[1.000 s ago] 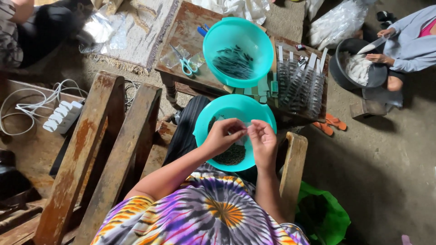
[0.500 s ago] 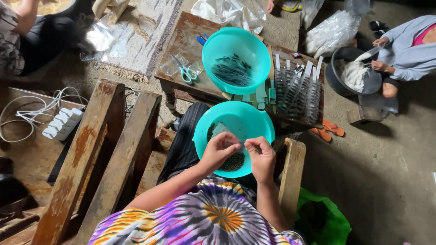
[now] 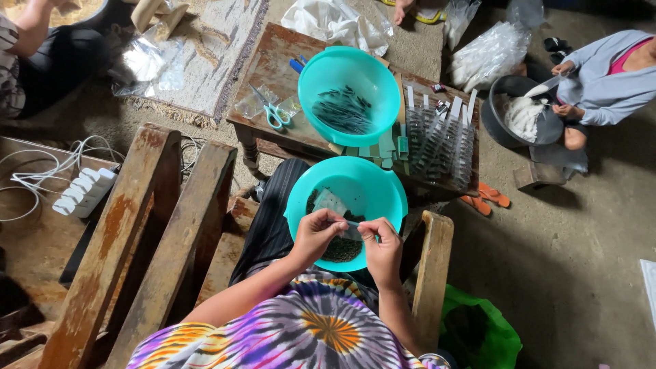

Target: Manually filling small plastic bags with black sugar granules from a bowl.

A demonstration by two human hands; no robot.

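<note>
Evidently mid-filling: both hands pinched a small clear packet (image 3: 352, 224) between them, left hand (image 3: 316, 234) at one end, right hand (image 3: 383, 244) at the other, fingertips closed on it, over the turquoise basin (image 3: 301, 205) of dark bits on the lap. The packet spanned the gap between the thumbs, just above the dark heap (image 3: 339, 249). Next move, I judged, wanted a steady pinch and the mouth kept open.

Both hands, left hand (image 3: 316, 234) and right hand (image 3: 383, 244), have drawn slightly apart over the lap bowl (image 3: 383, 188).
</note>
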